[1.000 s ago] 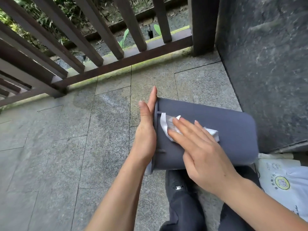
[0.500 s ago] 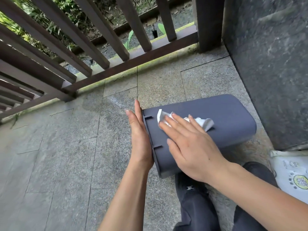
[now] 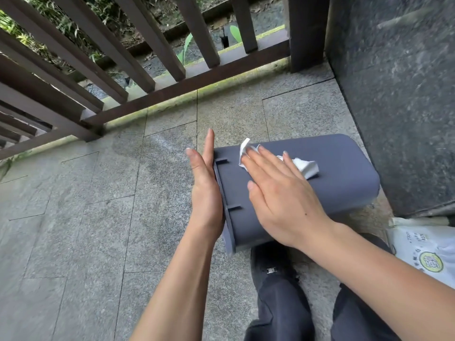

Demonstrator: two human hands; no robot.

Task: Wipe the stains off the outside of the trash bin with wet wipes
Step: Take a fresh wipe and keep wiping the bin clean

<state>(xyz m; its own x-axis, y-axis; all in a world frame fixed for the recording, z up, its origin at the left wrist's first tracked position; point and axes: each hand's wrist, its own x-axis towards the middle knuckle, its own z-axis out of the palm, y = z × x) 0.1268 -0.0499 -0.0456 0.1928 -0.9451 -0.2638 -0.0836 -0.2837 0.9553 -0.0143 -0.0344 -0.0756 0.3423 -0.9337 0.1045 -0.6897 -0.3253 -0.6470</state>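
Note:
A dark grey trash bin (image 3: 339, 173) lies on its side on the stone floor, its rim end pointing left. My left hand (image 3: 205, 188) rests flat and upright against that rim end, fingers straight and pointing away from me. My right hand (image 3: 280, 193) lies palm down on the bin's upper side, pressing a crumpled white wet wipe (image 3: 305, 166) under its fingers. Parts of the wipe stick out beyond the fingertips at the left and at the right.
A dark wooden railing (image 3: 138, 70) runs across the back and left. A dark stone wall (image 3: 398, 94) stands close on the right, just beyond the bin. A white printed bag (image 3: 423, 249) lies at the right edge. My dark trouser legs (image 3: 283, 299) are below the bin.
My right hand and the wipe have slid along the bin's upper side. The bin has turned slightly under my hands, and my left hand stays pressed flat on its rim end.

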